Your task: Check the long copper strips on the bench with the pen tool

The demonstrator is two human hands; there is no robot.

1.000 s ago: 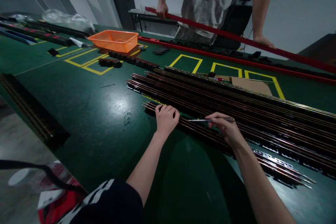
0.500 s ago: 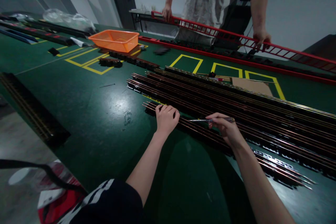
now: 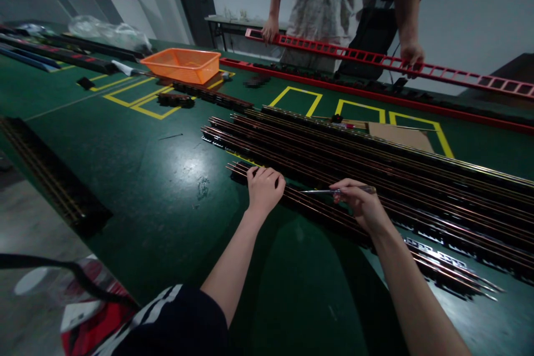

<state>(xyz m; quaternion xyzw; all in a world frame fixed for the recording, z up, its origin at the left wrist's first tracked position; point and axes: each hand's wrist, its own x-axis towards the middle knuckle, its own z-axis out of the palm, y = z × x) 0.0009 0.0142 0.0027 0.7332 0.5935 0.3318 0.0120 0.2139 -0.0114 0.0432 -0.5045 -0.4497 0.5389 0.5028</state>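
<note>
A long black rail with copper-coloured rods [image 3: 317, 209] lies nearest me on the green table. My left hand [image 3: 266, 189] is closed over it near its left end, fingers curled round its far edge. In my right hand [image 3: 354, 198] is a thin screwdriver [image 3: 319, 192], held low and nearly flat. Its metal tip points left and reaches the rail just right of my left hand; whether it touches is too dark to tell. Beyond them lie several similar dark rails [image 3: 354, 161], side by side.
Across the table a person [image 3: 334, 5] holds a red ladder-like frame [image 3: 350, 53] above a long red rail [image 3: 317, 79]. An orange basket [image 3: 183, 64] stands at the back. Another black rail [image 3: 50, 178] lies along the left edge, and cardboard [image 3: 400, 137] lies behind the rails.
The person opposite has turned the red frame so its openings face me more, and its right part sits higher. My right hand has shifted very slightly right; my left hand stays put.
</note>
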